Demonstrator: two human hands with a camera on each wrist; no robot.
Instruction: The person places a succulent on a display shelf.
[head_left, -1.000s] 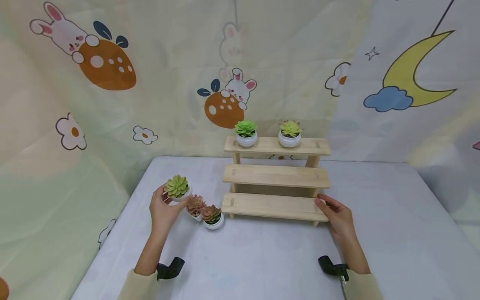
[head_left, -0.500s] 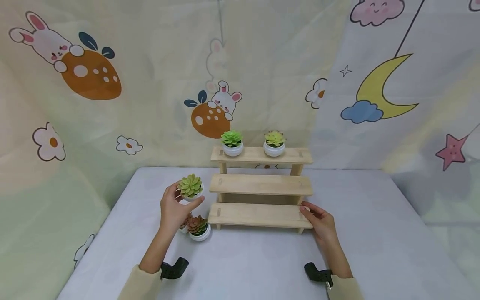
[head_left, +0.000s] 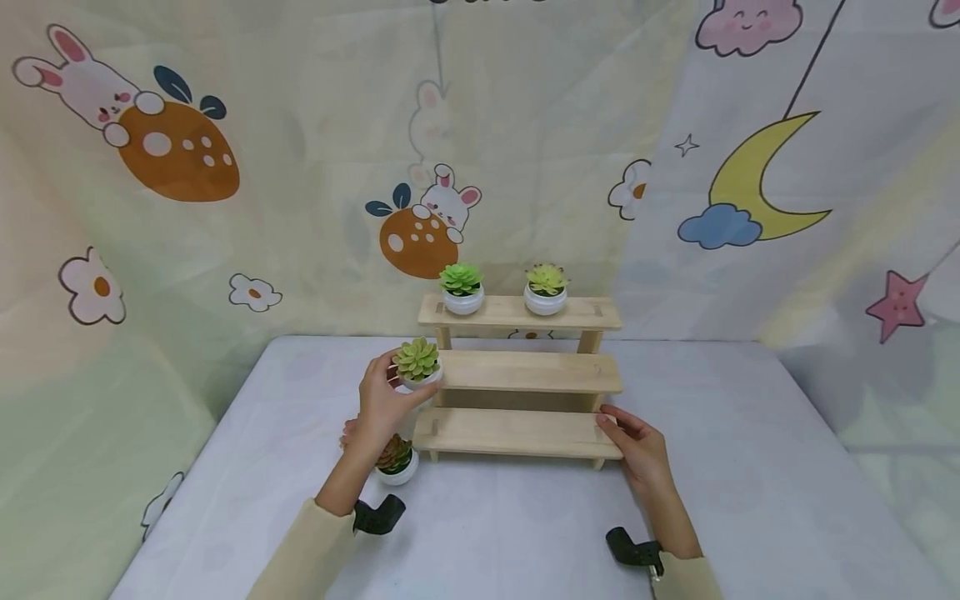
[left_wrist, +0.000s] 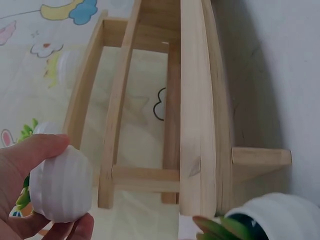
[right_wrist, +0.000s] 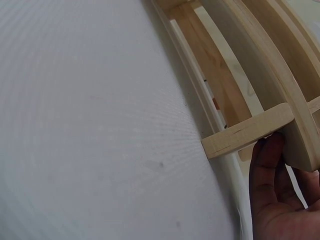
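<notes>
My left hand (head_left: 381,407) holds a light green succulent in a small white pot (head_left: 417,362), thumb and fingers around the pot. It is raised beside the left end of a three-tier wooden plant stand (head_left: 517,429), near the middle step. In the left wrist view, the white ribbed pot (left_wrist: 62,187) lies tilted between thumb and fingertips. My right hand (head_left: 639,446) grips the right end of the lowest step, thumb on top. The right wrist view shows fingers (right_wrist: 267,170) curled under that board beside its leg.
Two potted succulents, one bright green (head_left: 462,287) and one yellow-green (head_left: 546,289), stand on the top step. A reddish-brown succulent (head_left: 396,462) in a white pot sits on the table by the stand's left front; a pinkish one is mostly hidden behind my left wrist.
My left hand has carried the light green succulent rightward to the stand's left end. My right hand keeps its grip on the lowest step. The head view has shifted.
</notes>
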